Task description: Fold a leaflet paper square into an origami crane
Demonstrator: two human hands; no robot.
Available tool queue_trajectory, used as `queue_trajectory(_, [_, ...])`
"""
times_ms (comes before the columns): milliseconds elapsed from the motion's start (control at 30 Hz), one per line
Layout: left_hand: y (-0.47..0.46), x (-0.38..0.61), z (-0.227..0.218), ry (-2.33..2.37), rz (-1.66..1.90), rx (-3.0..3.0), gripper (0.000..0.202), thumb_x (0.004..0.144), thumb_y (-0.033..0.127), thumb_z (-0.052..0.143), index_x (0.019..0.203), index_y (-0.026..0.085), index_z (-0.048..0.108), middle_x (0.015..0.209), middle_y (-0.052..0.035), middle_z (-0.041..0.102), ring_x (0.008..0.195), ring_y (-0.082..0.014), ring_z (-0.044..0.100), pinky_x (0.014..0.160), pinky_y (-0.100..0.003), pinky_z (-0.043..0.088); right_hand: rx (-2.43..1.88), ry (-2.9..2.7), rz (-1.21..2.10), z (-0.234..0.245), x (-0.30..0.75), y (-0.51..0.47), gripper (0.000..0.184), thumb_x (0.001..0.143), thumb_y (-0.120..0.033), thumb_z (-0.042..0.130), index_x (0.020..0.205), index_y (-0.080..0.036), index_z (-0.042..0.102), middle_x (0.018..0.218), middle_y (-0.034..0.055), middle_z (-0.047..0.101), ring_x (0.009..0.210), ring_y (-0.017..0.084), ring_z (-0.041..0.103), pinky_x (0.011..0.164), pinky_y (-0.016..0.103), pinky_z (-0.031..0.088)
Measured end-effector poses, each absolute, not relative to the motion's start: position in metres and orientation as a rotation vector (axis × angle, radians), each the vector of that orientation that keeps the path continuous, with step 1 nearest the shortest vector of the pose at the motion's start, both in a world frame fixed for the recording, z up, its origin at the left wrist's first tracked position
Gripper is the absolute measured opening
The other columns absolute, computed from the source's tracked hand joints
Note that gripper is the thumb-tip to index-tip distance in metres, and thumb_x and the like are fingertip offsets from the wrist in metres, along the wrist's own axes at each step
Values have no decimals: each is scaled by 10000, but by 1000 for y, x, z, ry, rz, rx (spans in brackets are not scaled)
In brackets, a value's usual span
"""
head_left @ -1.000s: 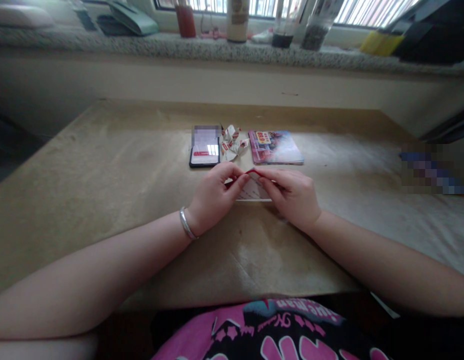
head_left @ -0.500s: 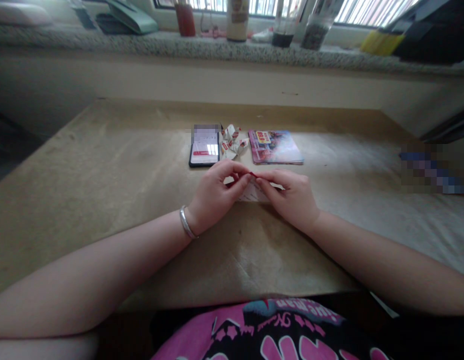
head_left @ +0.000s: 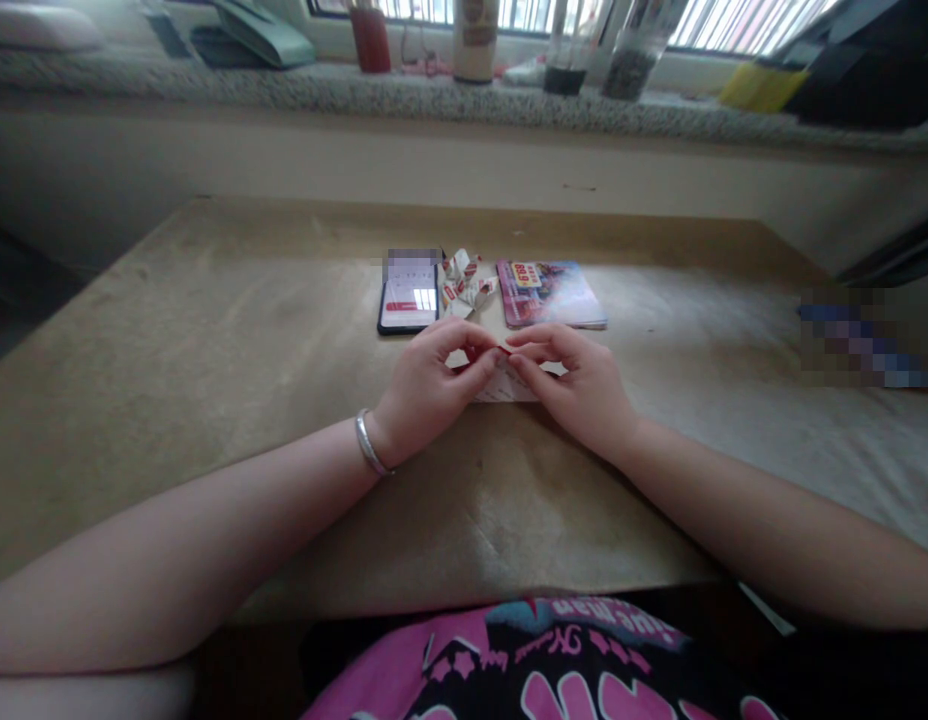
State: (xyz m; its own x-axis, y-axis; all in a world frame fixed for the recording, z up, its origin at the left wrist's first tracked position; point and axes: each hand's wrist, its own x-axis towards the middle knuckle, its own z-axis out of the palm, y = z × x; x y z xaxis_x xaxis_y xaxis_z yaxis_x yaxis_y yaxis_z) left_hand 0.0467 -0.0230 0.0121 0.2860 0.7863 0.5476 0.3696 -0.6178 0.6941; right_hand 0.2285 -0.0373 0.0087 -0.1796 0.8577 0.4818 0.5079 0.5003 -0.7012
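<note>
Over the middle of the table, my left hand pinches the top edge of a small white paper piece between thumb and fingers. The paper bears faint print, and a thin red edge shows at its top. From the other side, my right hand closes thumb and fingertips on the same red edge. Both sets of fingertips almost meet there, and they hide much of the paper. Just beyond my hands lie crumpled white-and-red paper scraps, between a smartphone and a colourful booklet.
The table has a pale brown covering. Behind it, a speckled stone windowsill carries a red container, a cream bottle, clear cups and a yellow-and-black object. A blurred bluish item lies at the right edge.
My right fingers have lifted and spread slightly at the red edge, with the thumb still at the paper. My left hand has barely moved.
</note>
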Motion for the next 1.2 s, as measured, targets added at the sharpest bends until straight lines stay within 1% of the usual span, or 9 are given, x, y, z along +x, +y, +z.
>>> queue_trajectory(167, [-25, 46, 14, 1014, 1288, 2145, 91, 836, 208, 616, 757, 170, 640, 761, -3, 638, 739, -122, 575, 698, -241, 464, -1036, -1869, 493, 9, 227, -33, 102, 862, -311, 610, 896, -246, 681, 865, 6, 713, 794, 150, 652, 717, 302, 547])
queue_trajectory(300, [-25, 45, 15, 995, 1289, 2144, 93, 842, 215, 627, 771, 163, 655, 759, -5, 641, 725, -119, 579, 691, -236, 466, -1020, -1871, 508, 12, 228, -31, 86, 855, -303, 617, 852, -247, 682, 823, 7, 689, 785, 155, 629, 683, 297, 539])
queue_trajectory(467, [-24, 43, 14, 1000, 1288, 2159, 112, 857, 239, 628, 782, 163, 665, 765, -10, 658, 735, -123, 596, 703, -243, 465, -1013, -1961, 377, 22, 229, -31, 67, 840, -249, 607, 796, -224, 652, 772, 14, 656, 765, 158, 594, 670, 302, 511])
queue_trajectory(567, [-24, 42, 13, 1019, 1292, 2171, 138, 862, 271, 630, 785, 164, 671, 758, -11, 662, 731, -125, 595, 704, -246, 464, -1034, -1985, 361, 26, 227, -32, 66, 827, -227, 601, 770, -210, 632, 758, 13, 645, 752, 155, 584, 649, 292, 497])
queue_trajectory(667, [-24, 42, 13, 1055, 1260, 2187, 159, 864, 295, 628, 789, 162, 671, 761, -10, 662, 740, -123, 593, 710, -240, 464, -1082, -1969, 404, 27, 225, -31, 67, 817, -225, 598, 759, -197, 620, 761, 16, 645, 745, 151, 586, 625, 275, 488])
queue_trajectory(767, [-24, 42, 13, 1108, 1139, 2196, 148, 870, 289, 604, 828, 161, 667, 795, -11, 668, 754, -124, 599, 707, -234, 471, -1138, -1942, 484, 25, 224, -28, 61, 807, -228, 592, 764, -192, 617, 772, 17, 648, 741, 147, 589, 630, 270, 487])
queue_trajectory(900, [-23, 40, 13, 1165, 992, 2190, 170, 872, 286, 580, 803, 153, 662, 788, -12, 672, 738, -127, 600, 671, -232, 459, -1201, -1895, 606, 22, 225, -23, 61, 794, -233, 584, 760, -186, 603, 733, 4, 623, 670, 124, 559, 586, 252, 447])
queue_trajectory(1000, [-22, 39, 14, 1169, 989, 2183, 176, 862, 280, 585, 783, 144, 663, 762, -10, 666, 714, -123, 593, 652, -228, 446, -1218, -1892, 667, 22, 225, -21, 84, 797, -255, 584, 759, -181, 601, 691, -11, 595, 629, 110, 533, 571, 247, 422])
queue_trajectory(1200, [-22, 37, 17, 1166, 1024, 2108, 195, 855, 300, 588, 778, 139, 668, 749, -7, 669, 684, -114, 586, 633, -218, 451, -1218, -1880, 734, 28, 223, -17, 131, 791, -298, 615, 786, -172, 650, 709, -3, 631, 611, 102, 538, 579, 247, 428])
